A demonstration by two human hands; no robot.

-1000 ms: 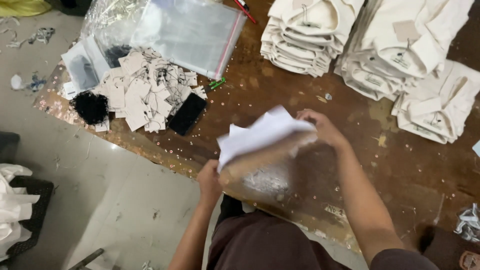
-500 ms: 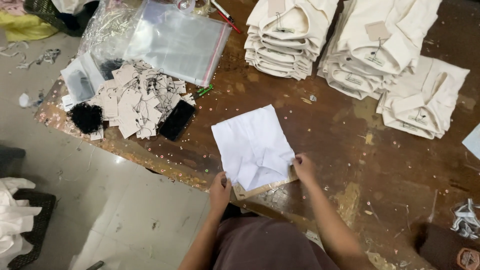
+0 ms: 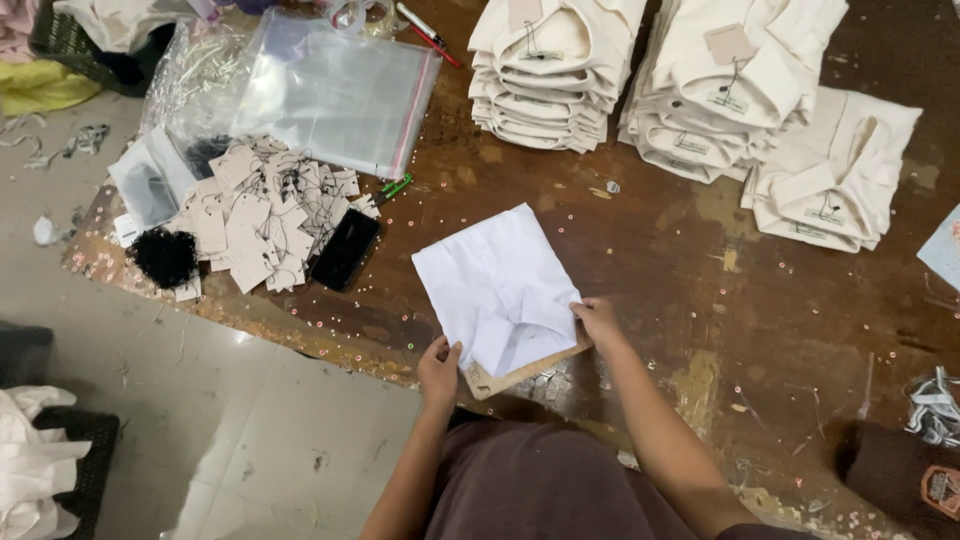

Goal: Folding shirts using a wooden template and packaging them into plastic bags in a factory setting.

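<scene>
A crumpled sheet of white paper (image 3: 495,283) lies flat on the brown wooden table (image 3: 650,270), on top of a tan cardboard piece (image 3: 520,372) that shows at its near edge. My left hand (image 3: 439,369) pinches the near left corner of the paper and cardboard. At the near right corner, my right hand (image 3: 598,321) grips the paper's edge. Both hands are at the table's front edge.
Stacks of folded cream shirts (image 3: 545,70) with tags fill the back right. Clear plastic bags (image 3: 335,90), a pile of paper tags with strings (image 3: 265,210), a black phone (image 3: 345,248) and a green marker (image 3: 393,188) lie at left. A dark object (image 3: 900,470) sits at right.
The paper and cardboard were held up tilted above the table; now they lie flat on it, with both hands moved to the near corners.
</scene>
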